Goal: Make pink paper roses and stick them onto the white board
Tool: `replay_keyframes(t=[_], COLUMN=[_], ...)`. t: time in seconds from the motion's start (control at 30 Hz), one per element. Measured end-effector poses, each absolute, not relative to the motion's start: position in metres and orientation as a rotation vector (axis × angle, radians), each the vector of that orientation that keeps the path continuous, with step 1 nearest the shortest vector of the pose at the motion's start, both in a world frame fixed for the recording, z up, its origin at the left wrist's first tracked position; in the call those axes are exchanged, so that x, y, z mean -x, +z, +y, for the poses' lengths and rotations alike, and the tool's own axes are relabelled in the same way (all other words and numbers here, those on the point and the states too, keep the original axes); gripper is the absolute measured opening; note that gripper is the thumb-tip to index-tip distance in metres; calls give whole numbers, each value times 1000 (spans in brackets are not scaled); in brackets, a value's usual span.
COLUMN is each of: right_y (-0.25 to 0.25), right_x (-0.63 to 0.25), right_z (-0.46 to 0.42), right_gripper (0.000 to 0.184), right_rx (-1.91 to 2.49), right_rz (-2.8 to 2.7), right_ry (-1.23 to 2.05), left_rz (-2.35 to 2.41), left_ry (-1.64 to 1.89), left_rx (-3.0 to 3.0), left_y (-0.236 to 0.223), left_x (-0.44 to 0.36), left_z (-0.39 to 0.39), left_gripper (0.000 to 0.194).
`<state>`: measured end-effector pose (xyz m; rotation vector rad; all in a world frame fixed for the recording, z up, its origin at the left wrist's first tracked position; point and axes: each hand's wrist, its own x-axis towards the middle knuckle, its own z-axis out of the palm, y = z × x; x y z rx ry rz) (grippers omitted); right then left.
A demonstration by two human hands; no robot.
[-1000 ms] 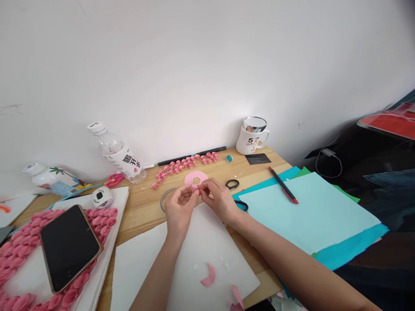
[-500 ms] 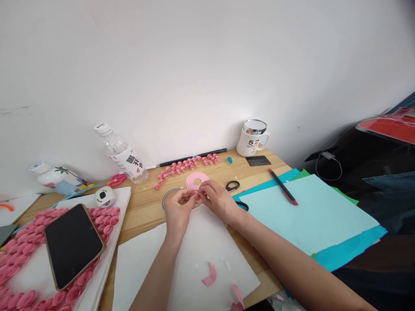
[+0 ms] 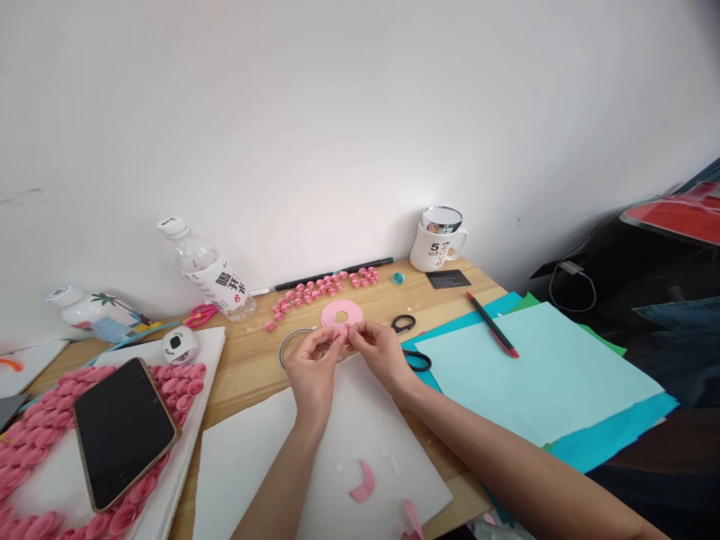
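My left hand (image 3: 311, 370) and my right hand (image 3: 377, 346) meet above the wooden desk (image 3: 253, 360), fingertips pinched together on a small pink paper roll (image 3: 341, 332). Just behind them lies a pink paper ring (image 3: 341, 313). Beyond that, several small pink paper roses (image 3: 320, 288) sit in rows near the wall. A white sheet (image 3: 315, 450) lies under my forearms, with a pink paper scrap (image 3: 363, 481) on it.
Black scissors (image 3: 412, 341) lie right of my hands beside light blue paper (image 3: 534, 367) with a red pen (image 3: 492, 323). A mug (image 3: 437, 239), a water bottle (image 3: 205, 268) and a tape roll (image 3: 292, 343) stand near. A phone (image 3: 121, 427) rests on a board with pink roses (image 3: 180, 386).
Both hands have stayed pinched on the pink roll, with small finger shifts as they work it. The camera view has drifted slightly.
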<state>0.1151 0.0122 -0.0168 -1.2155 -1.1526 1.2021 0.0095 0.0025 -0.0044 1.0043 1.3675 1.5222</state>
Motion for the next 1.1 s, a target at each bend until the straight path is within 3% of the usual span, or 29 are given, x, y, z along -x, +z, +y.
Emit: replay_keyframes(t=[0.13, 0.23, 0.43, 0.57, 0.7, 1.1], right_y=[-18, -20, -25, -30, -32, -30], right_x=[-113, -114, -121, -128, -131, -128], right_z=[13, 13, 15, 21, 23, 20], right_gripper=[30, 30, 9, 12, 13, 12], right_rx=[1127, 1143, 1192, 1031, 930, 1073], right_rz=[-968, -1011, -1524, -1899, -2124, -1934], right_ry=[1403, 1369, 680, 250, 74, 248], left_rz=[1389, 1393, 1400, 1405, 1378, 1370], left_ry=[1529, 1534, 1421, 1237, 1195, 1320], left_rx=[-987, -979, -1089, -1233, -1240, -1086], left_y=[-7, -9, -4, 3, 5, 3], left_x=[-14, -16, -9, 0, 7, 3], left_z=[2, 1, 3, 6, 7, 7], left_gripper=[24, 24, 27, 24, 22, 23])
